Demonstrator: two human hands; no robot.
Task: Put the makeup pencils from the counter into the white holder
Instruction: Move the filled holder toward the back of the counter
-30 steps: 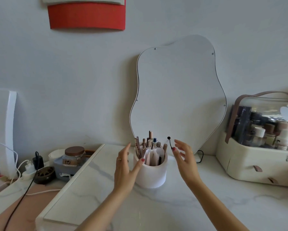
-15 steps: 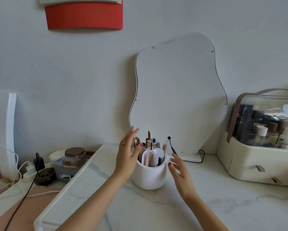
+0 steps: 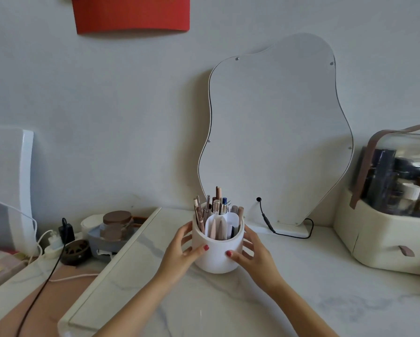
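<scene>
The white holder point(image 3: 216, 256), a round cup with inner dividers, stands on the marble counter point(image 3: 228, 300) in front of the mirror. Several makeup pencils point(image 3: 210, 210) stand upright inside it, tips above the rim. My left hand point(image 3: 179, 254) cups the holder's left side, thumb on its front. My right hand point(image 3: 255, 256) cups its right side, thumb also on the front wall. Both hands touch the holder. I see no loose pencils lying on the counter.
A wavy mirror point(image 3: 277, 132) leans on the wall behind, its black cable point(image 3: 289, 233) trailing on the counter. A cream cosmetics case point(image 3: 379, 239) stands at right. At left, lower down, sit a brown-lidded jar point(image 3: 117, 223), plugs and cords point(image 3: 53, 239).
Both hands came down and closed in from beside the holder's rim onto its sides. The holder now sits slightly nearer to me.
</scene>
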